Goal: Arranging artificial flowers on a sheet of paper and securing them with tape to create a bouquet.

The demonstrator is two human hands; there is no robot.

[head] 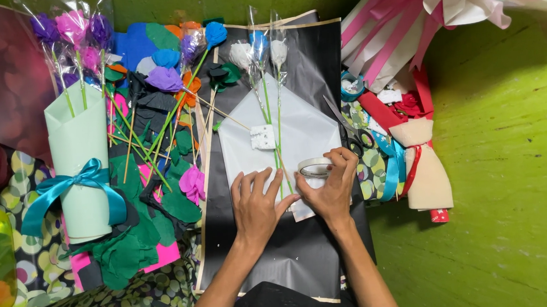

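My right hand (334, 191) grips a roll of clear tape (313, 167) just above the lower edge of a white folded paper sheet (301, 129). My left hand (256, 206) lies flat beside it, fingers spread on the white sheet and on the green stems (269, 109) of two cellophane-wrapped paper roses (268, 45). The thumb of the left hand touches the right hand near the tape. A small white foam block (262, 137) sits on the stems. All of this rests on a black wrapping sheet (309, 61).
Scissors (349, 129) lie right of the white sheet. A mint paper bouquet with a teal bow (79, 180) and loose felt flowers (165, 77) lie on the left. A beige wrapped bouquet (425, 168) and pink ribbons (399, 23) are on the right, on a green floor (511, 156).
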